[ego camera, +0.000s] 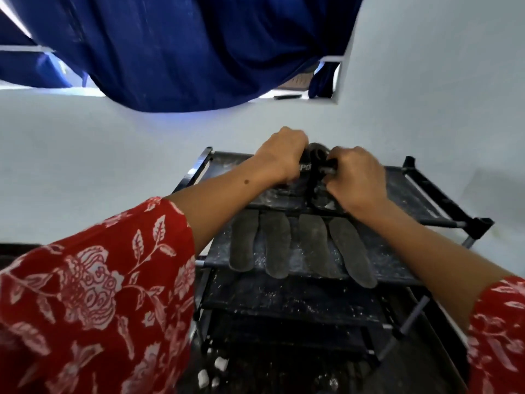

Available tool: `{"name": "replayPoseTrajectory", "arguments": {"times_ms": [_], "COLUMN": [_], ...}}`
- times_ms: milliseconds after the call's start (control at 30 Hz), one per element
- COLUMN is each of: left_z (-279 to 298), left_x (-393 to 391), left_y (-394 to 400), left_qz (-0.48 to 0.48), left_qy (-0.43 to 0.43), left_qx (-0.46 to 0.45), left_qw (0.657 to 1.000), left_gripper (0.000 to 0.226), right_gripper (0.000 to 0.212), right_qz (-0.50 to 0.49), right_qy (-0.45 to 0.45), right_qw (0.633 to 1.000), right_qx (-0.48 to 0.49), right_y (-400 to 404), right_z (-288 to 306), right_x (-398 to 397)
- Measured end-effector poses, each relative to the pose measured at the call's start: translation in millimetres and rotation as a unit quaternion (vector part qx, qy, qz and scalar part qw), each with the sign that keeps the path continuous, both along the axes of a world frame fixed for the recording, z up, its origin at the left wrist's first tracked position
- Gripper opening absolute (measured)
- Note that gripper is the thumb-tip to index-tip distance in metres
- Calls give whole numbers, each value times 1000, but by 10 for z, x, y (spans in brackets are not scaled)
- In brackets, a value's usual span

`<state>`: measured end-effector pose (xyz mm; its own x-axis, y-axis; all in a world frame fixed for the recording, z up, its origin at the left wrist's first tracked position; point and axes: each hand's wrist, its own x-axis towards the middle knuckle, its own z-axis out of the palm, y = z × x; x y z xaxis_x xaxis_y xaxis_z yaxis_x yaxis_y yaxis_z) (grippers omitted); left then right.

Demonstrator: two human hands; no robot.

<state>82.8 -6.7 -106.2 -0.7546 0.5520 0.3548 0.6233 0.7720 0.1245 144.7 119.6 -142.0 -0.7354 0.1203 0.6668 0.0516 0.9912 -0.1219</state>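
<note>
- Gripping a dark shoe (pixel 312 156) from both sides, the person is handling it on the top shelf (pixel 409 191) of a black shoe rack (pixel 450 207), close against the wall (pixel 85 152).
- The left grip (pixel 279 155) is curling round the shoe's left side. The right grip (pixel 355 177) is pinching its right edge, and what it is pinching there is too small to tell.
- Judgement: the shoe is best kept seated on the shelf, with both grips pulling evenly so it is not tipping backward.
- Four grey insoles (pixel 275 243) are lying side by side on the second shelf (pixel 383 257), just below the shoe.
- White dust is speckling the shelves, and white crumbs (pixel 220 364) are lying on the dark floor.
- A blue curtain (pixel 184 52) is hanging above, at a window.
</note>
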Motion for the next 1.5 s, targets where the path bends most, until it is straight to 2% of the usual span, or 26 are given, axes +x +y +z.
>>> {"name": "replayPoseTrajectory", "arguments": {"times_ms": [100, 167, 267, 333, 433, 500, 567, 633, 700, 767, 900, 1000, 1133, 1200, 1367, 1500], "left_z": [4, -76, -370, -700, -1381, -1908, -2424, -2893, -3309, -3698, -4390, -4814, -5208, -5376, -5646, -5714], "left_x": [99, 187, 371, 455, 561, 627, 684, 695, 670, 625, 495, 351, 268, 235, 252, 270], "left_y": [-159, -367, -821, -1145, -1564, -1780, -1971, -2125, -2204, -2216, -2186, -2129, -1976, -1923, -1853, -1793], "left_qz": [-32, -45, -76, -63, 36, 106, 170, 222, 267, 304, 355, 357, 326, 311, 362, 364], "left_qy": [53, 104, 125, 113, 13, -76, -158, -215, -274, -332, -401, -416, -408, -412, -451, -467], "left_qx": [46, 111, 221, 270, 305, 298, 289, 260, 236, 224, 200, 171, 126, 116, 98, 101], "left_qw": [997, 987, 964, 954, 951, 945, 929, 915, 893, 864, 820, 819, 843, 848, 810, 799], "left_gripper": [38, 44, 27, 15, 8, 8, 13, 15, 8, 12, 11, 14, 14, 15, 21, 19], "right_gripper": [37, 39, 21, 17, 10, 13, 18, 6, 20, 28, 25, 25, 28, 31, 30, 30], "right_qz": [-48, -33, 71, 172, 314, 356, 358, 324, 287, 250, 209, 211, 238, 242, 204, 188], "right_qy": [9, 91, 215, 213, 94, -44, -209, -350, -437, -490, -495, -492, -510, -507, -489, -481], "right_qw": [998, 995, 974, 961, 944, 932, 909, 879, 852, 835, 843, 843, 821, 821, 846, 854], "right_qx": [39, 36, 28, 26, 37, 52, 38, 26, 29, 12, -20, -53, -96, -99, -57, -63], "right_y": [-45, -165, -520, -783, -1132, -1275, -1370, -1427, -1422, -1441, -1579, -1704, -1820, -1887, -1996, -1970], "right_z": [-13, -158, -632, -1056, -1787, -2322, -2801, -3229, -3642, -3952, -4441, -4729, -5077, -5192, -5410, -5502], "right_x": [43, 104, 180, 181, 183, 181, 187, 177, 128, 45, -222, -388, -444, -476, -568, -523]}}
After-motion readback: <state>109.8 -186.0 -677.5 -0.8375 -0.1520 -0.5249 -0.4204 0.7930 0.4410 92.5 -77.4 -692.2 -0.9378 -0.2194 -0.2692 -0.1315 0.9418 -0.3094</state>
